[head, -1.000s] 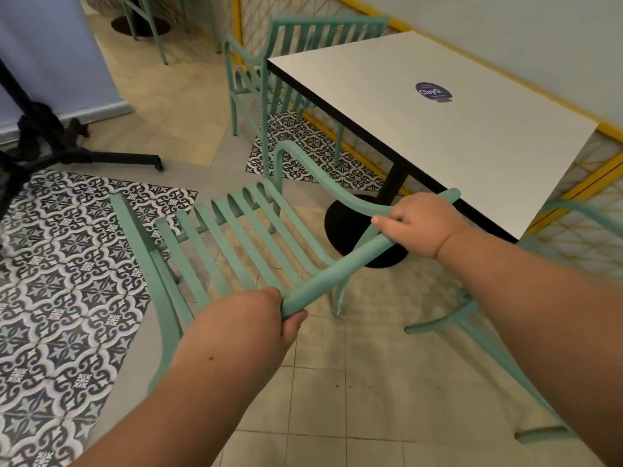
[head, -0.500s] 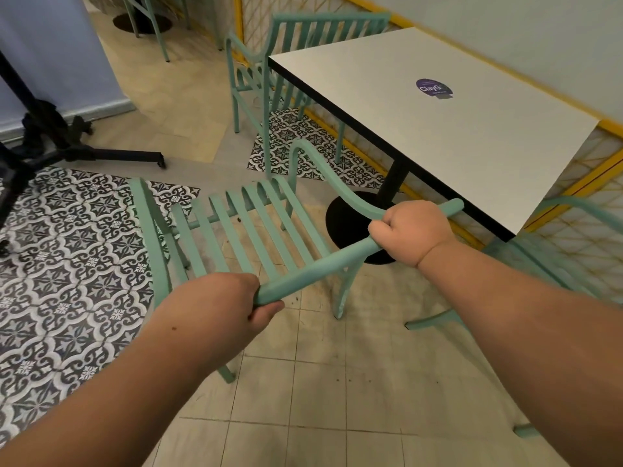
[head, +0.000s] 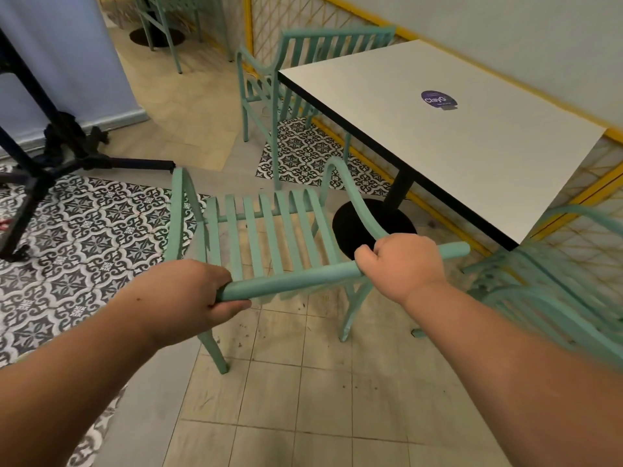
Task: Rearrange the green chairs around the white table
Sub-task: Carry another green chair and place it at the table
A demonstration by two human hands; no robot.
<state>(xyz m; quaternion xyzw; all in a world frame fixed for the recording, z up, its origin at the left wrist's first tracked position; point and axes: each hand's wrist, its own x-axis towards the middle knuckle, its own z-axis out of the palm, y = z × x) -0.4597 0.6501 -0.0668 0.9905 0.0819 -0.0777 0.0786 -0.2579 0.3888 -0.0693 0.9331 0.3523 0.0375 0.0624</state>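
Green chair [head: 269, 227] sits at the centre of the frame, its slatted seat pointing away from us and its back toward us, just left of the white bench's [head: 438, 146] near long edge. We hold its top rail [head: 293, 281] with both hands: our left hand [head: 188, 298] is curled round the rail's left end, and our right hand [head: 401, 267] is clenched round it near the right end, where the armrest meets it. The chair's rear legs stand on beige floor tiles [head: 303, 399]; we cannot tell whether the front legs touch the floor. A second green chair [head: 296, 62] stands at the bench's far end, upper centre. A third green chair [head: 556, 298], blurred, is at the right edge. A round purple sticker [head: 438, 100] lies on the bench top.
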